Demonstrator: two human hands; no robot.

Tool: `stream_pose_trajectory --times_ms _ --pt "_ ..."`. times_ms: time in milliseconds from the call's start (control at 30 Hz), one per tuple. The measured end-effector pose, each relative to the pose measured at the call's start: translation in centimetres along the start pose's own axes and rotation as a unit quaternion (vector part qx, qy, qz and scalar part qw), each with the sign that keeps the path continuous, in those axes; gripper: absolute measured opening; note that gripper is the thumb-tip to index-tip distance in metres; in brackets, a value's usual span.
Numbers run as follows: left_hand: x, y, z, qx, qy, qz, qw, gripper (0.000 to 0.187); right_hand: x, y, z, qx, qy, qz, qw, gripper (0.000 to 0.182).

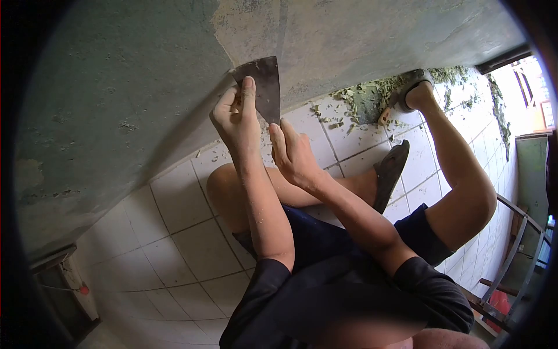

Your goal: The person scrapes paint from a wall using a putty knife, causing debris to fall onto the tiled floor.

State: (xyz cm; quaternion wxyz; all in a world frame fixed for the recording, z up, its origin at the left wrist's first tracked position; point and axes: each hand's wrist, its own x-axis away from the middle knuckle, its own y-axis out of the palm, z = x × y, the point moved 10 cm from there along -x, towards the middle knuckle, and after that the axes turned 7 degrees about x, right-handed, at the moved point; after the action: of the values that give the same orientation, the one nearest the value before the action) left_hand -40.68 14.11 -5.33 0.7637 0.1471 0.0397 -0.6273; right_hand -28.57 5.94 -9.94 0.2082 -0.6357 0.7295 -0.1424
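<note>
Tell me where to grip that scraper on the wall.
Grip the scraper at its narrow lower end, coming from below, as the left hand does. The broad edge sits against the wall and must stay free. The right hand steadies the blade's lower corner.

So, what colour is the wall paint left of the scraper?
Dull green, on the wall beside the scraper; head view.

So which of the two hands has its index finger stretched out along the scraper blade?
The left hand: it grips the scraper with its index finger laid up the blade. The right hand only touches the blade's lower edge with its fingertips.
</note>
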Motion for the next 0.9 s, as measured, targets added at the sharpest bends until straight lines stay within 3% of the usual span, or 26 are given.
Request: stream_pose_trajectory --times_ms 233,300,367,433,567,600,633,667,733,833,900 --pt "-0.6 1.1 4.6 0.042 0.028 0.046 0.998 0.041 -1.9 -2.2 -2.7 0.005 -0.007 0.011 1.0 0.026" --pt "-1.7 1.3 8.0 0.066 0.092 0.083 0.99 0.041 -3.3 -5.0 -7.9 0.018 -0.123 0.047 0.991 0.024" --pt "-2.7 1.9 11.6 0.126 0.106 0.083 0.983 0.04 -4.0 -6.4 -10.3 0.012 -0.15 0.051 0.987 0.023" --pt "-3.2 1.8 12.8 0.136 0.115 0.076 0.981 0.04 -4.6 -6.9 -10.6 -0.04 -0.115 0.028 0.992 0.035" --pt "-2.6 1.3 8.6 0.005 0.106 -0.02 0.994 0.049 -2.8 -4.9 -6.0 -0.085 -0.097 0.006 0.992 0.035" --pt "-2.1 0.9 5.9 -0.001 0.033 -0.047 0.998 0.045 -2.1 -4.3 -5.0 -0.085 -0.097 0.006 0.992 0.035" --pt "-1.4 0.7 3.2 -0.008 -0.044 -0.074 0.996 0.041 -1.5 -2.7 -2.5 -0.119 -0.008 -0.037 0.992 0.034" --pt "-1.0 0.1 1.8 -0.01 -0.051 -0.074 0.996 0.041 -0.2 -1.0 0.0 -0.152 0.083 -0.08 0.982 0.033" --pt "-0.7 -0.6 -0.3 -0.047 -0.065 -0.101 0.992 0.051 0.9 0.5 1.0 -0.176 0.074 -0.078 0.979 0.033" --pt "0.0 -1.1 -2.0 -0.072 -0.118 -0.152 0.979 0.048 1.4 2.4 4.1 -0.167 0.071 -0.086 0.98 0.032" --pt "0.2 -1.7 -3.6 -0.103 -0.119 -0.173 0.972 0.044 1.3 2.0 4.1 -0.03 -0.016 -0.041 0.999 0.028"
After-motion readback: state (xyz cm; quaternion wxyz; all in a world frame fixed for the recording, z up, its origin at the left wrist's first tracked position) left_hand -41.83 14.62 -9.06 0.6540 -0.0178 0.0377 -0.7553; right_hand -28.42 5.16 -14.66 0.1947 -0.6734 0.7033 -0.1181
